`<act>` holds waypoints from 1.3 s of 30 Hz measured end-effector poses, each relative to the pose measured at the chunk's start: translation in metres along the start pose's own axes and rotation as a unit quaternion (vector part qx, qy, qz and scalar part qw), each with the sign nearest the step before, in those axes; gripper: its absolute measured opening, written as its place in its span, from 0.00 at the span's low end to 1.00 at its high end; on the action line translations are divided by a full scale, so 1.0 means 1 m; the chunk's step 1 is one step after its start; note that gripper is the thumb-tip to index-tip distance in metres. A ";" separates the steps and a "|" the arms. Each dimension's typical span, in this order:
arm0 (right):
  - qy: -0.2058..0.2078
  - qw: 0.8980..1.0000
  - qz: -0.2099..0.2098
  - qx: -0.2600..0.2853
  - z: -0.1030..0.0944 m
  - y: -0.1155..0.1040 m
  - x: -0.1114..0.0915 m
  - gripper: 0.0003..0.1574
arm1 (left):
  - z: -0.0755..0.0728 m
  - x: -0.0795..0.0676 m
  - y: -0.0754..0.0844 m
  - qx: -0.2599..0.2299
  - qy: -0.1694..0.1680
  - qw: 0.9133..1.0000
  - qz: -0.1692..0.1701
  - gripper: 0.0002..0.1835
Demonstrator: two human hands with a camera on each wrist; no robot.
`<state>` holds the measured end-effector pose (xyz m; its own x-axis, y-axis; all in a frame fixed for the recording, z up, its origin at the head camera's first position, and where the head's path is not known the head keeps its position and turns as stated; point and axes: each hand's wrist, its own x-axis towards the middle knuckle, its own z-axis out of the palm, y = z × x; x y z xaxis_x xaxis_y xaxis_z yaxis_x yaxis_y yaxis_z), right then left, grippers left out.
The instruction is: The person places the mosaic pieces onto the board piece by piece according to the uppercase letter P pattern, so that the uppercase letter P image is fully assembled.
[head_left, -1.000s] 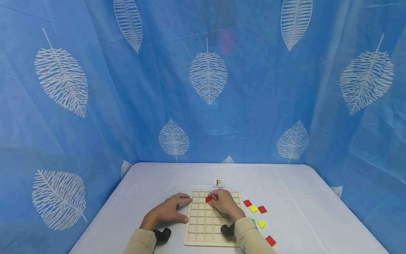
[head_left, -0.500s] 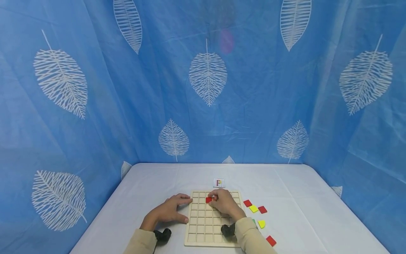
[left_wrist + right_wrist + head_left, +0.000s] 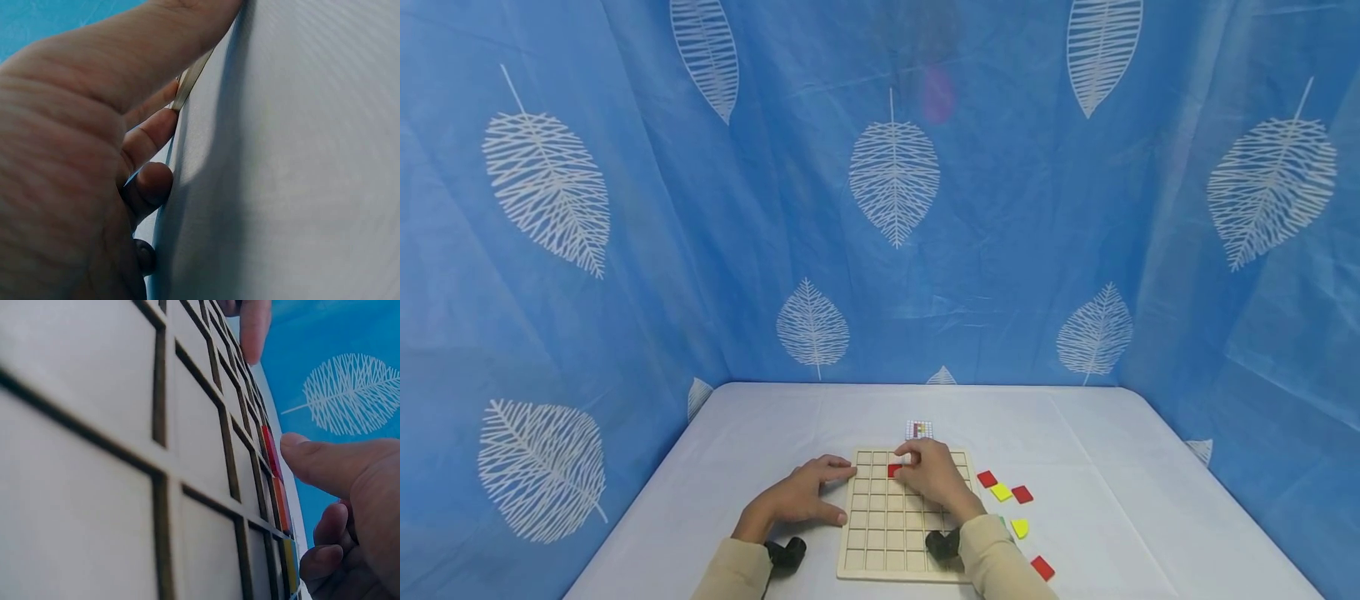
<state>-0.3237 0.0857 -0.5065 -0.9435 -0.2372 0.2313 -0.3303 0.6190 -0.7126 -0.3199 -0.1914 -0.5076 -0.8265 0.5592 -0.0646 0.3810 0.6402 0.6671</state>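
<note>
A pale wooden grid board (image 3: 876, 540) lies on the table. My left hand (image 3: 805, 492) is spread at its left edge, thumb and fingertips right at the rim. My right hand (image 3: 934, 479) is over the upper part of the board, thumb and index finger apart and nothing pinched between them. Beside the thumb a red square tile (image 3: 893, 471) sits in a cell. In the right wrist view, the red tile (image 3: 270, 453), an orange tile (image 3: 281, 505) and a yellow tile (image 3: 291, 565) line up in adjoining cells near the thumb; the head view hides the latter two behind the right hand.
A small printed pattern card (image 3: 919, 429) lies beyond the board's far edge. To the right are loose red tiles (image 3: 1022, 494), a yellow square (image 3: 1002, 492), a rounded yellow piece (image 3: 1019, 528) and a partly hidden green piece. Blue leaf-patterned cloth (image 3: 1000, 250) surrounds the table.
The right hand's index finger has lifted away from the tile area, widening the gap to the thumb. The left hand keeps its place at the board's edge.
</note>
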 end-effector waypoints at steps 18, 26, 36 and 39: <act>0.013 0.999 -0.044 -0.010 -0.032 -0.004 -0.008 0.21 | -0.002 -0.002 0.002 -0.001 0.002 1.000 0.001 0.46; 0.041 0.997 -0.042 -0.051 -0.050 -0.014 -0.017 0.21 | 0.000 0.000 0.001 -0.001 0.004 1.000 -0.002 0.46; 0.070 0.994 -0.036 -0.076 -0.081 -0.027 -0.028 0.23 | 0.000 0.000 0.003 -0.002 0.004 1.000 -0.010 0.45; 0.076 0.993 -0.041 -0.080 -0.089 -0.028 -0.031 0.23 | 0.000 0.001 0.003 0.000 0.003 1.000 -0.008 0.45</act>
<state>-0.2873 0.1427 -0.4349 -0.9020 -0.1836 0.3909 -0.3952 0.7158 -0.5757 -0.3197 -0.1894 -0.5058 -0.8353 0.5452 -0.0714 0.3666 0.6490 0.6666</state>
